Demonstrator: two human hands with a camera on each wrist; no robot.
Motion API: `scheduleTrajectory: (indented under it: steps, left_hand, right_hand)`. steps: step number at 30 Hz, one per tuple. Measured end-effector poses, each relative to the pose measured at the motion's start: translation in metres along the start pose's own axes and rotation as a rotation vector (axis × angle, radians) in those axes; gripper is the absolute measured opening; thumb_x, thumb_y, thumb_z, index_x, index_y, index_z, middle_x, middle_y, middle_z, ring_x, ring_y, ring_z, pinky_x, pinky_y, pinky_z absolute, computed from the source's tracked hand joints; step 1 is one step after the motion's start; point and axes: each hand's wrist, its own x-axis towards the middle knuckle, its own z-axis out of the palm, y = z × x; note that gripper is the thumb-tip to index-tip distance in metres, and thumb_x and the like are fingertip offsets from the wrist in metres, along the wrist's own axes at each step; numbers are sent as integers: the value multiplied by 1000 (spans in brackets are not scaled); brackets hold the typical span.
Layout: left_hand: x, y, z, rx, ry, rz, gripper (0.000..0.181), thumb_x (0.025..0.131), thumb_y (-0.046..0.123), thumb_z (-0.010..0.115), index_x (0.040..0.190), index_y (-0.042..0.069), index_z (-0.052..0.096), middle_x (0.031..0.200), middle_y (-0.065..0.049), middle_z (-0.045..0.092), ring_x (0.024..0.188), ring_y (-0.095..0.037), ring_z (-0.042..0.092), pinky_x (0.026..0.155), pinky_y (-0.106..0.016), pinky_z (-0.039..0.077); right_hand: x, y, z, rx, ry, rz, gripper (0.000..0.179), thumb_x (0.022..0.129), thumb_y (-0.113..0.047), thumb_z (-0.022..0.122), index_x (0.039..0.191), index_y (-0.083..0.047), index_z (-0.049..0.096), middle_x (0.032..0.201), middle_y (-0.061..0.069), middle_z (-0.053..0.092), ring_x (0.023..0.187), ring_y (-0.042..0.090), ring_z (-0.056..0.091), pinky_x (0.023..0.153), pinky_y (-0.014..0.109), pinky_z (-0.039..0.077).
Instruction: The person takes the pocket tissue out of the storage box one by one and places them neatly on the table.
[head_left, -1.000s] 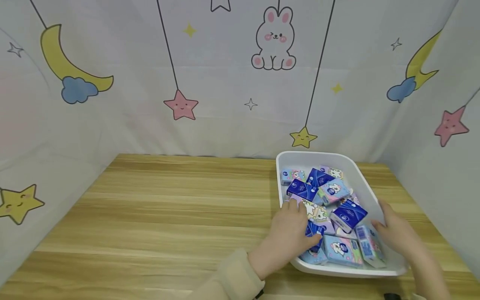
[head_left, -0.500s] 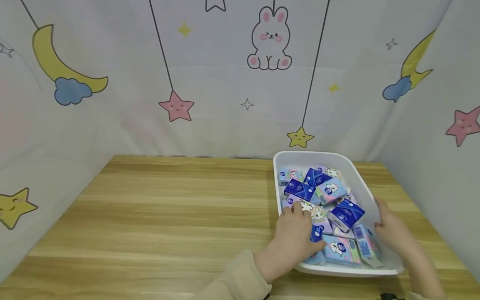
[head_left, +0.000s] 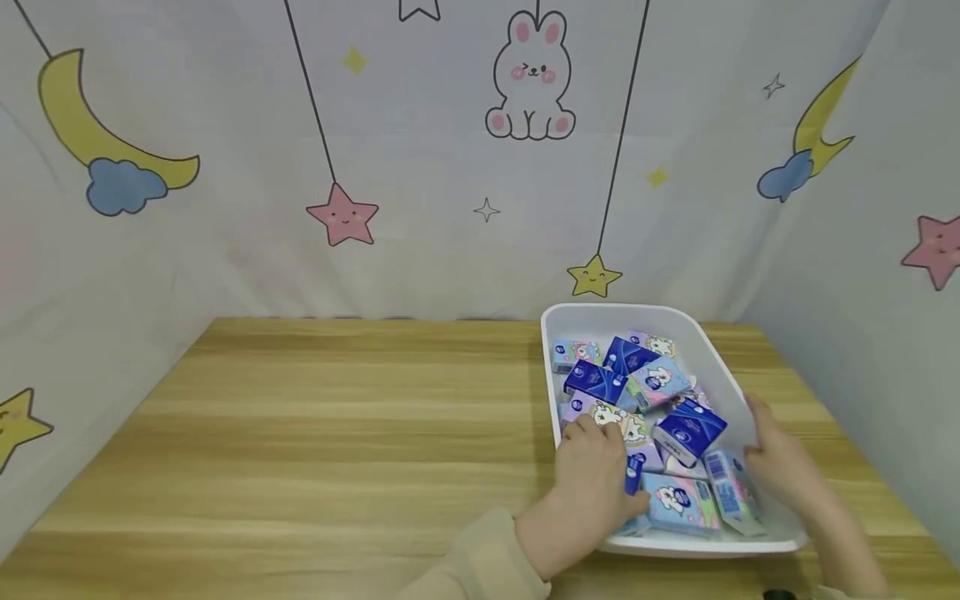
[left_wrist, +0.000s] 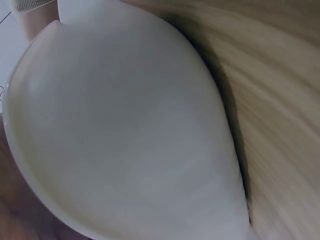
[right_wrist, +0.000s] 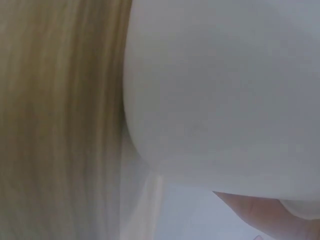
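- Many packets (head_left: 688,430) lie in the tub (head_left: 697,547), on the counter (head_left: 322,433) at the head view's four o'clock.
- Left hand (head_left: 592,479): over packets at the tub's eight o'clock; cannot tell whether grasping.
- Right hand (head_left: 782,465): gripping the tub at three o'clock.

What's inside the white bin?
A pile of small packs: dark blue packs, light blue packs, purple packs. Hidden: whatever lies beneath the top ones, and the part behind the left hand.
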Motion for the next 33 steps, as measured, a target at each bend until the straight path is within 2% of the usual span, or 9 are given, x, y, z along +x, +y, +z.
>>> scheduleTrajectory:
  steps: [6, 13, 18, 21, 28, 33]
  left_hand:
    - [3, 0, -4, 6, 27, 0, 76, 65, 84, 57, 104, 19, 52, 95, -2, 64, 83, -13, 60, 66, -21, 46]
    - [6, -2, -4, -93, 28, 8, 71, 63, 81, 63, 97, 20, 48, 85, 2, 58, 74, -11, 53, 58, -22, 37]
    - [6, -8, -8, -188, -6, 46, 71, 61, 79, 66, 96, 20, 47, 82, 2, 55, 72, -11, 50, 58, -23, 37]
    - [6, -14, -12, -267, -19, 75, 72, 61, 76, 70, 101, 19, 50, 85, 1, 56, 75, -12, 51, 61, -24, 40]
    - [6, -28, -19, -400, -11, 132, 91, 62, 71, 73, 131, 17, 50, 108, -4, 63, 95, -17, 59, 75, -30, 49]
    - [11, -43, -23, -495, -6, 169, 93, 65, 66, 74, 135, 11, 47, 116, -7, 61, 102, -18, 59, 82, -32, 53]
  right_hand:
    - [3, -2, -6, -13, 13, -15, 75, 87, 3, 41, 148, 11, -2, 127, 51, 37, 111, 67, 42, 88, 73, 38]
    - [5, -6, -9, 2, -6, 5, 76, 87, 3, 40, 148, 9, -4, 130, 50, 34, 113, 67, 40, 89, 74, 36]
    - [5, -7, -9, 7, -19, 18, 77, 88, 2, 40, 149, 8, -7, 131, 50, 32, 115, 67, 37, 91, 74, 35]
    - [4, -6, -8, 8, -29, 23, 77, 88, 2, 40, 149, 7, -8, 132, 50, 31, 116, 68, 36, 91, 75, 34]
    - [0, -1, -6, 18, -49, 37, 78, 89, 0, 39, 149, 5, -10, 134, 50, 29, 117, 68, 33, 91, 76, 32]
    - [-1, 0, -4, 9, -52, 39, 76, 90, 0, 39, 149, 5, -9, 133, 50, 29, 117, 68, 34, 91, 76, 32]
